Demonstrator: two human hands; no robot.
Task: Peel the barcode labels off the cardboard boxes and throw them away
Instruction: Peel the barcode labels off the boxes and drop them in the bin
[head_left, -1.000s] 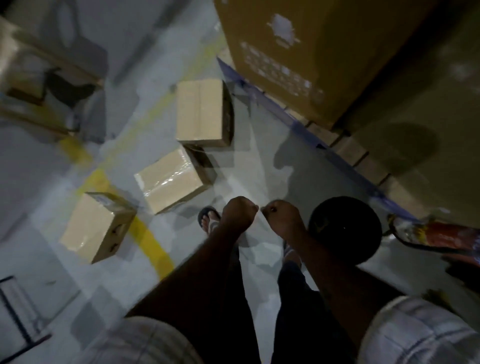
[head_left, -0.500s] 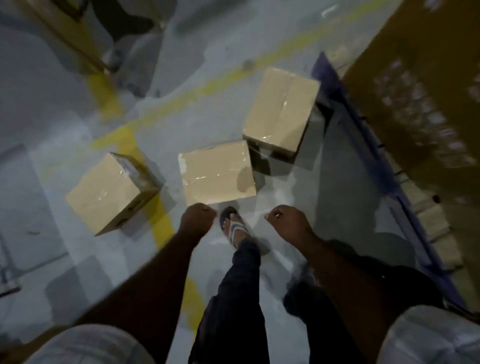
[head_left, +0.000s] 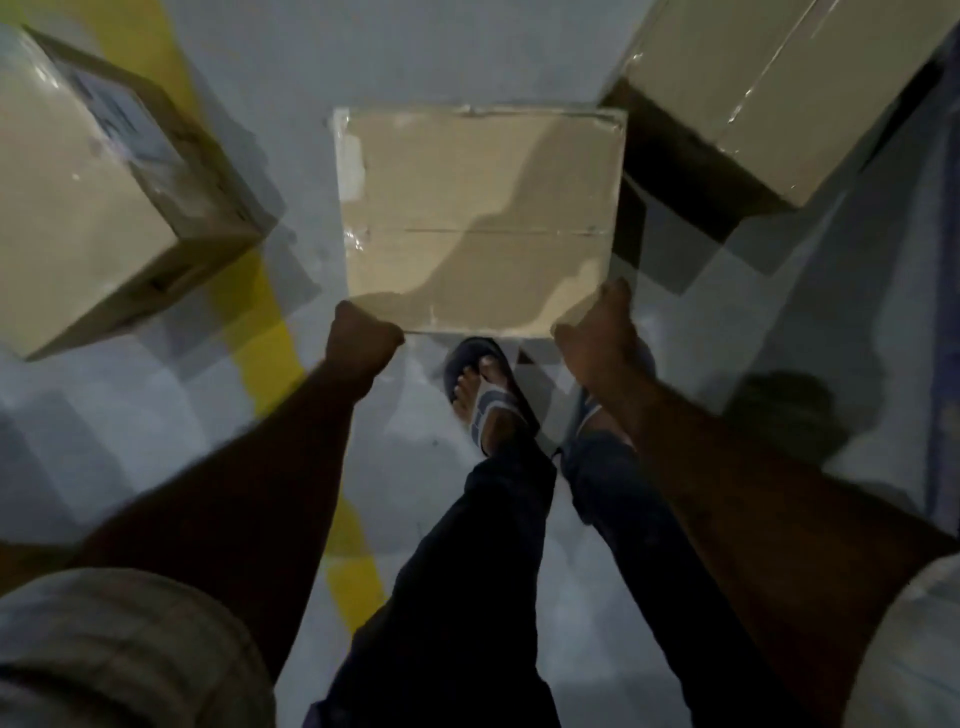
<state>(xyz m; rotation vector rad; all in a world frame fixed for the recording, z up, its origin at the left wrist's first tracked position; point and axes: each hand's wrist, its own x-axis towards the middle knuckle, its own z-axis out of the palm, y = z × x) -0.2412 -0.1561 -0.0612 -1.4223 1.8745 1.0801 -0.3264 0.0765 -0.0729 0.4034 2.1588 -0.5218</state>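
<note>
Three taped cardboard boxes lie on the grey floor. The middle box (head_left: 483, 218) is straight ahead, its flat top facing me with no label showing. The left box (head_left: 98, 208) is tilted and carries a pale printed label (head_left: 117, 111) near its top edge. The right box (head_left: 779, 93) reaches out of the frame at the top right. My left hand (head_left: 363, 338) is a closed fist at the middle box's near left corner. My right hand (head_left: 597, 327) has curled fingers over the near right corner. Whether either hand touches the box is unclear.
A yellow floor line (head_left: 270, 353) runs from the top left down between the left box and my legs. My sandalled foot (head_left: 488, 395) stands just in front of the middle box. The image is dim and blurred.
The view has closed in on the middle box and tipped downward. Both hands have moved forward and apart, from in front of my body to the box's near corners.
</note>
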